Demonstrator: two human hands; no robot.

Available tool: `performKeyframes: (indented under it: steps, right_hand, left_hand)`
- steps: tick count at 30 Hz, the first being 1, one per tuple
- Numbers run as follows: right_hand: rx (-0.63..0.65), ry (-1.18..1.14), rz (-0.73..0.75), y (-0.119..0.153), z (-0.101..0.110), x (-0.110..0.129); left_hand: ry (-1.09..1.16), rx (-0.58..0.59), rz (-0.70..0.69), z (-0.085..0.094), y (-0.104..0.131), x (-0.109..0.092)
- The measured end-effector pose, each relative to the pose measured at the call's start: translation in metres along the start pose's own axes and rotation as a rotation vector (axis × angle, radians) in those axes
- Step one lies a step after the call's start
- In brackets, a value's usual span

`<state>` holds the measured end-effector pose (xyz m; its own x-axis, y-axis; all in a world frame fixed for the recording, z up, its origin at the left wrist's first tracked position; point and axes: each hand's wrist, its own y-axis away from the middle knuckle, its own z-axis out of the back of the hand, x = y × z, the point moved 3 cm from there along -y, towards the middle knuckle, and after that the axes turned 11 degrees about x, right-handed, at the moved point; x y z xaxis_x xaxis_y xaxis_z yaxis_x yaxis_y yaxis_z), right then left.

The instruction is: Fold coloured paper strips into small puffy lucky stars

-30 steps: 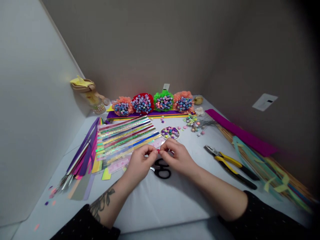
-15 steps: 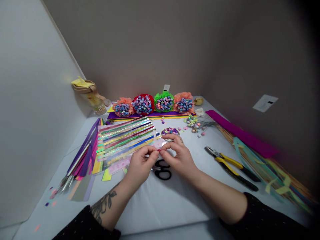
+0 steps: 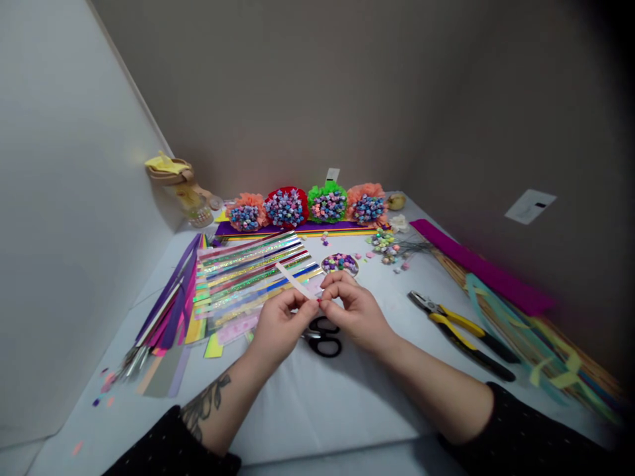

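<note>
My left hand (image 3: pixel 282 324) and my right hand (image 3: pixel 358 311) meet at the middle of the table, fingertips pinched together on a narrow paper strip (image 3: pixel 295 281). The strip's pale length points up and to the left, and a tiny red bit shows between the fingertips. Just below the hands lie black-handled scissors (image 3: pixel 325 345), their blades partly hidden by my left hand. Behind my right hand stands a round dish of small coloured stars (image 3: pixel 340 264). Shiny striped strips (image 3: pixel 248 277) are spread behind my left hand.
Four crepe-edged star bouquets (image 3: pixel 286 207) line the back. Pliers with yellow and black handles (image 3: pixel 464 334) lie at the right, beside a magenta sheet (image 3: pixel 481 268) and long strips. A fan of coloured strips (image 3: pixel 171 317) is at the left. Loose stars (image 3: pixel 384 243) lie near wires.
The pale length of the strip now shows above the fingertips, pointing up and left. Both hands stay close together. The view has shifted slightly.
</note>
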<state>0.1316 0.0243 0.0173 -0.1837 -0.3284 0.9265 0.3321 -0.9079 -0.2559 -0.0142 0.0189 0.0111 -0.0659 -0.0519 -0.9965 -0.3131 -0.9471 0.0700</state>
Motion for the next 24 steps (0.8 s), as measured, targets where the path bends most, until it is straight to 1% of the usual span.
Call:
performKeyframes:
  steps: [2,5,7,9,12,16,20,24]
  right_hand:
    - [-0.019,0.074,0.041,0.001,-0.001,0.002]
    - [-0.093,0.259,0.179,0.005,-0.001,0.007]
    - [-0.127,0.374,0.272,0.008,-0.002,0.010]
    - [-0.141,0.454,0.323,0.009,-0.003,0.011]
    - [-0.131,0.529,0.338,0.009,-0.003,0.010]
    - [-0.089,0.576,0.326,0.007,-0.001,0.009]
    - [-0.070,0.583,0.341,0.007,-0.001,0.011]
    - [-0.069,0.534,0.346,0.007,-0.001,0.013]
  left_hand:
    - [0.082,-0.032,0.044,-0.001,0.000,0.001]
    - [0.283,-0.077,0.120,-0.003,-0.001,0.002]
    - [0.380,-0.078,0.158,-0.004,-0.001,0.002]
    - [0.423,-0.063,0.173,-0.005,-0.002,0.002]
    - [0.451,-0.044,0.185,-0.005,-0.001,0.001]
    - [0.460,-0.063,0.216,-0.002,0.000,0.002]
    - [0.444,-0.068,0.217,-0.002,0.000,0.002]
    - [0.416,-0.060,0.180,-0.002,-0.001,0.001]
